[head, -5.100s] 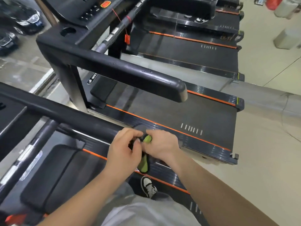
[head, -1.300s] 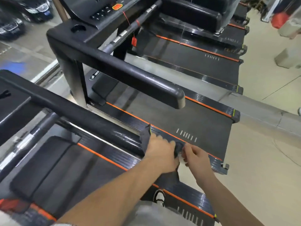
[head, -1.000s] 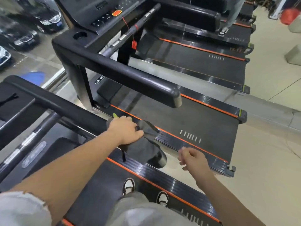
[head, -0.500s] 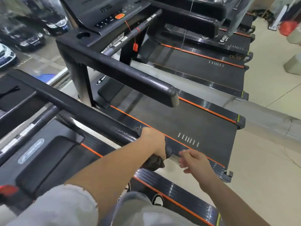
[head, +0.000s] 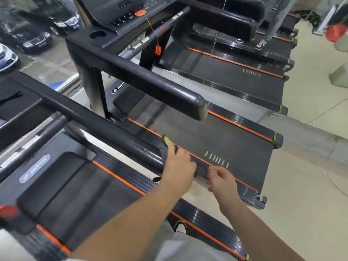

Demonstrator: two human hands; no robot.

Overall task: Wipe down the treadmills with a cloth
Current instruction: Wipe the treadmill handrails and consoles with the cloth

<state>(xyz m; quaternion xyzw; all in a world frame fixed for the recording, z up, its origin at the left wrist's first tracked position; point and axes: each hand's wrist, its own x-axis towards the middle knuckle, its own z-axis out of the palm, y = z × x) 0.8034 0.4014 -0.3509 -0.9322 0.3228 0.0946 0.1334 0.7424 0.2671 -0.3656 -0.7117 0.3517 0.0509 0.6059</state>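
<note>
The near treadmill's black handrail [head: 94, 119] runs from upper left down to its end at centre. My left hand [head: 178, 168] grips a dark grey cloth [head: 201, 170] wrapped over that end. The cloth's yellow-green trim [head: 167, 141] sticks out above my knuckles. My right hand [head: 222, 179] hovers just right of the rail end with loosely curled fingers. Its fingertips are at the cloth's edge and no grip shows. My shoe [head: 180, 226] stands on the near treadmill's deck [head: 79, 187].
A second treadmill's belt [head: 216, 140] and handrail [head: 150, 81] lie just beyond, with its console [head: 130, 10] above. A third treadmill [head: 235, 72] carries a person's legs [head: 271, 25]. Tiled floor [head: 301, 194] spreads to the right. Parked cars [head: 28, 38] show through the window at left.
My left hand slid the cloth down the handrail to its end and stays there; the green trim now shows above it. My right hand, which let go earlier, has drifted closer.
</note>
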